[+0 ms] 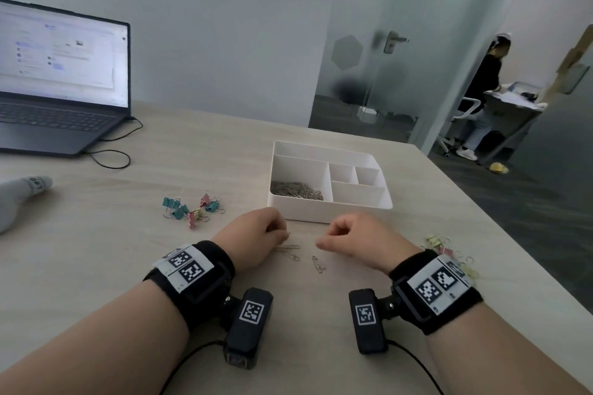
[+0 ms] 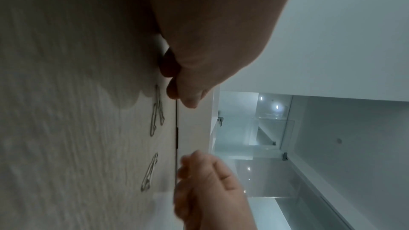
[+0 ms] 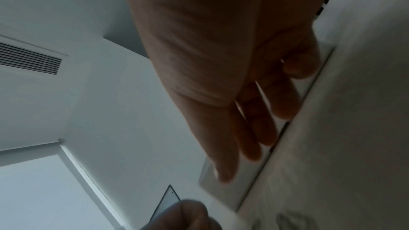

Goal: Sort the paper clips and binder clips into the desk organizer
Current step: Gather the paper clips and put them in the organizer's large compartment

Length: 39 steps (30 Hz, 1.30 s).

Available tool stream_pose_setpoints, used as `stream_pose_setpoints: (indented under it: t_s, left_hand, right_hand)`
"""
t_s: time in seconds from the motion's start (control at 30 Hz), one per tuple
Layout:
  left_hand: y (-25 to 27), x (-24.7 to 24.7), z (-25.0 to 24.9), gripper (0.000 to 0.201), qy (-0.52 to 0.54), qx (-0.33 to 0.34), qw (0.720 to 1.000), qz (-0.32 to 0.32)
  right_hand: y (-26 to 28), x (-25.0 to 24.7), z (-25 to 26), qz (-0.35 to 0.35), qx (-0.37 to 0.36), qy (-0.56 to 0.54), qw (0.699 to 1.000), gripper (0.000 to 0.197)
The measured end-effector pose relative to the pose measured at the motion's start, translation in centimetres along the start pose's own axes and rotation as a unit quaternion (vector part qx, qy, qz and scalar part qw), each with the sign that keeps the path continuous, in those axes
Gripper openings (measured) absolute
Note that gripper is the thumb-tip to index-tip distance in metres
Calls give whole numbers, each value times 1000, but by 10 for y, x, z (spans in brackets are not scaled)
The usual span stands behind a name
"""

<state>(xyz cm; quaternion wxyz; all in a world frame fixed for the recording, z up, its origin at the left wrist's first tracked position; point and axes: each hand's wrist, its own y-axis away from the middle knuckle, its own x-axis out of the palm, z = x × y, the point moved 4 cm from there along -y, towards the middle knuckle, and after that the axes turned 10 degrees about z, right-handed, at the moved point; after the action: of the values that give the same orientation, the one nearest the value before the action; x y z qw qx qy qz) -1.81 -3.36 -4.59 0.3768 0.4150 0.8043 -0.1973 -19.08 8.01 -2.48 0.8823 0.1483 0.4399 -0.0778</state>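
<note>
On the left of the surface [image 1: 96, 234] a loose cluster of teal and pink binder clips [image 1: 192, 207] lies well apart from the desk organizer [image 1: 330, 218], untouched; they are springy and tangled by their wire handles, so lifting one may drag a neighbour along and drop it short of the tray. The left hand [image 1: 256, 234] sits just in front of the organizer with its fingers curled and tips drawn together at something small and dark; whether a paper clip is really pinched there I cannot tell. Just beside it a few loose paper clips [image 1: 288, 252] lie flat on the surface, thin enough to slide away under a fingertip rather than lift. Another small pair of clips [image 1: 318, 264] lies between the hands. The right hand [image 1: 353, 239] is loosely curled, thumb forward, and appears to hold nothing. Behind both, the organizer's largest compartment already carries a heap of paper clips [image 1: 296, 191], while the smaller sections look bare. A careless toss could land clips in the wrong section. At far right more yellow and pink binder clips [image 1: 441, 245] sit near the surface's edge, partly hidden by the wrist; a sweep of that arm could knock them off
</note>
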Motion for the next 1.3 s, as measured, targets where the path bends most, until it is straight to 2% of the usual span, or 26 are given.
stream_pose_setpoints:
  t_s: [0.1, 0.2, 0.3, 0.4, 0.67, 0.77, 0.87, 0.93, 1.0, 1.13, 1.2, 1.3]
  left_hand:
    - [2, -6, 3, 8, 59, -14, 997, -49]
    - [1, -15, 2, 8, 116, -18, 988, -103]
    - [-2, -27, -9, 10, 109, -5, 983, -146]
    - [-12, -37, -21, 7, 44, -21, 988, -147]
    - [-54, -55, -33, 13, -16, -29, 989, -143]
    - [-51, -47, -33, 11, -20, -24, 989, -144]
    - [-36, -39, -36, 7, -31, 14, 987, -158]
    - [-27, -33, -36, 4, -39, 27, 991, -124]
    - [-19, -27, -30, 5, -40, 9, 998, -50]
    - [-6, -15, -14, 38, -92, -50, 989, 107]
    - [-2, -11, -13, 40, -115, -63, 983, 129]
    - [1, -8, -16, 27, -120, -58, 986, 104]
  right_hand:
    - [4, 16, -1, 39, 15, 26, 999, 34]
    - [5, 24, 5, 46, -10, 32, 998, 23]
    - [5, 26, 11, 70, -28, 45, 996, 13]
    - [7, 27, 12, 84, -28, 46, 995, 8]
    - [17, 28, 8, 108, -29, 94, 989, 5]
    - [19, 30, 6, 99, -33, 110, 988, 7]
    - [19, 32, 5, 86, -40, 106, 990, 6]
    - [18, 30, 5, 72, -48, 73, 994, 4]
    - [17, 27, 6, 53, -55, -2, 997, 2]
    - [9, 14, 6, -52, -73, -170, 981, 12]
    - [3, 4, 9, -114, -86, -211, 967, 13]
    - [-6, -11, 16, -178, -102, -245, 948, 11]
